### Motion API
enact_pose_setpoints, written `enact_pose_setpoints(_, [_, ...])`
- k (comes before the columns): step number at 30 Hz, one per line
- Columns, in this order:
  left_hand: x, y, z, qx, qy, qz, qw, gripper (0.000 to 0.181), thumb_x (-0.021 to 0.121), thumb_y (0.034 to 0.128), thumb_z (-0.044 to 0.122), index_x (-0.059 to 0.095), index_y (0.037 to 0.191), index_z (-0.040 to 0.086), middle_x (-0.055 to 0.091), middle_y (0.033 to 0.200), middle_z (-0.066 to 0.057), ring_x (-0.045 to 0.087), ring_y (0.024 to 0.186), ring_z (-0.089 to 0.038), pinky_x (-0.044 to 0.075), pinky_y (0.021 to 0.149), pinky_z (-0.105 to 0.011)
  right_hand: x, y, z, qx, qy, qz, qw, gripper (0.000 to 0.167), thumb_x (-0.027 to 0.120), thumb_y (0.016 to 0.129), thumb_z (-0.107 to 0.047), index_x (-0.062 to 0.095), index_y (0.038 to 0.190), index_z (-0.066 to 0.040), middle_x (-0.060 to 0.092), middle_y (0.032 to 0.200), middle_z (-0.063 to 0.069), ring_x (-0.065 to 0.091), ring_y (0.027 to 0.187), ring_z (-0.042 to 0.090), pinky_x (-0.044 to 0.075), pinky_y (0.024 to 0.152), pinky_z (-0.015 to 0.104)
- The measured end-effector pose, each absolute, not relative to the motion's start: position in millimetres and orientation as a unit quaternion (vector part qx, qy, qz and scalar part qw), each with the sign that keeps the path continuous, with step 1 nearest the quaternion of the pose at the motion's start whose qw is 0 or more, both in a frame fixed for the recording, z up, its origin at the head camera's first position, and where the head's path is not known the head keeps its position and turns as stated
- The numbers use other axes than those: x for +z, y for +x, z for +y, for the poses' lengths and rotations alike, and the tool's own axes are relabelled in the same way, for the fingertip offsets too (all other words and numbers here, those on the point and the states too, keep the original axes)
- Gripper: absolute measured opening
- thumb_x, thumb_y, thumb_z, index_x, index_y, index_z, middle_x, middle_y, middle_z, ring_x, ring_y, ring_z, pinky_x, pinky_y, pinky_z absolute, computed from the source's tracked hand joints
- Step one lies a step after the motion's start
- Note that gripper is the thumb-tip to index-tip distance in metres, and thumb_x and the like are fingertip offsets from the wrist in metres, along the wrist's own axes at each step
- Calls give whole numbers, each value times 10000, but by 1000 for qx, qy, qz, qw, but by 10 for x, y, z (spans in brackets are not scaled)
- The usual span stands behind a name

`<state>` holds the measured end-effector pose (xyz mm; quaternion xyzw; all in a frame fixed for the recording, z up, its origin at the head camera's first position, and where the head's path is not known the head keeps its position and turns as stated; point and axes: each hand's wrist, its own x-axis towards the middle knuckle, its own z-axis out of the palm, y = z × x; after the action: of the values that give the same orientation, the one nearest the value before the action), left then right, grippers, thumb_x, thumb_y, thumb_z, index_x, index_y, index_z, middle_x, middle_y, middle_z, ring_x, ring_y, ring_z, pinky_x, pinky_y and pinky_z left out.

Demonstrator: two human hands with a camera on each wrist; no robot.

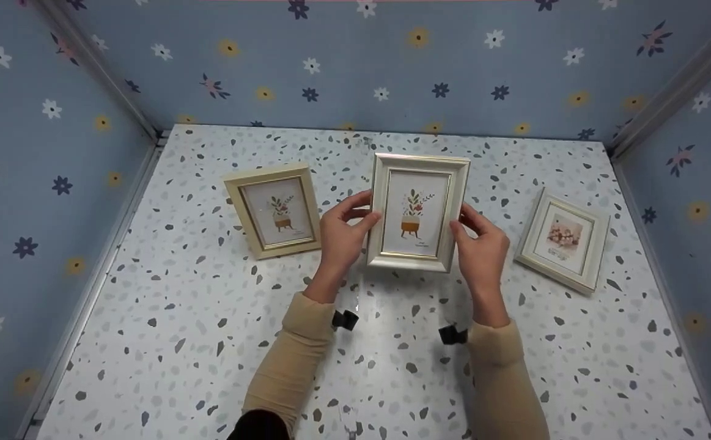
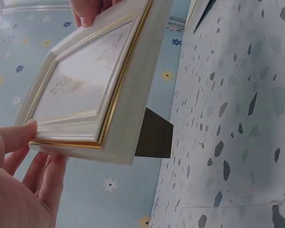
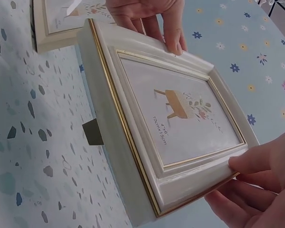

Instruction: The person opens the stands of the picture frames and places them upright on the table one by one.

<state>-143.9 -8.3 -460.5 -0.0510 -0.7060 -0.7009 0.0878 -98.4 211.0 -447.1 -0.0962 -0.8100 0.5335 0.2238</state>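
Observation:
A cream picture frame (image 1: 461, 177) with a gold inner line and a potted-plant print is held upright between both hands. My left hand (image 1: 344, 235) grips its left side, thumb on the front and fingers behind. On the opposite side my right hand (image 1: 483, 247) pinches the edge the same way. Both wrist views show the frame raised off the table, and a dark stand leg (image 2: 154, 135) sticks out behind it. In the right wrist view the print (image 3: 180, 109) carries small size lettering.
To the left stands a yellowish picture frame (image 1: 246, 211) with a similar plant print. A smaller white frame (image 1: 600, 244) with a pinkish flower picture sits at the right. The speckled table (image 1: 178, 342) is bounded by blue flowered walls (image 1: 343, 79) at the back and sides.

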Motion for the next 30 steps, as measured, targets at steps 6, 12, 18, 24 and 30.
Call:
enact_pose_setpoints(6, [-4619,-1568,-70,-709,-59,-698,81,374,782,856,39,705,1222,56,702,1146,-65,663,980,-206,564,807,-318,-4513,-1116,2098,543,-84,-797,249,314,704,917,-24,694,1231,-17,713,1144,117,671,1065,177,543,884,335])
enact_pose_setpoints(12, [-4644,-1693,-70,-709,-56,-698,87,384,770,870,48,688,1245,47,685,1187,-98,654,1020,-239,558,811,-343,-4524,-1259,2059,557,-88,-786,253,290,695,920,-14,697,1210,-7,712,1147,112,667,1077,174,526,926,324])
enact_pose_setpoints(18, [-4686,-1781,-69,-712,-46,-694,99,336,763,884,80,706,1215,98,694,1156,-20,645,1023,-166,547,856,-349,-4590,-1363,2021,568,-83,-776,263,281,695,923,-14,696,1204,0,704,1163,122,655,1097,195,504,969,359])
enact_pose_setpoints(24, [-4794,-1827,-62,-706,-37,-699,106,316,745,897,66,701,1207,107,690,1154,0,636,1045,-143,541,880,-332,-4745,-1423,2015,583,-86,-766,257,273,700,927,-40,706,1200,-44,705,1169,81,643,1127,173,471,1014,332])
enact_pose_setpoints(30, [-4911,-1867,-55,-721,-30,-685,102,308,734,898,33,688,1199,78,680,1158,-36,631,1066,-160,536,897,-340,-4900,-1462,2008,602,-77,-750,263,270,703,930,-60,710,1199,-75,701,1176,65,635,1138,180,490,995,377])
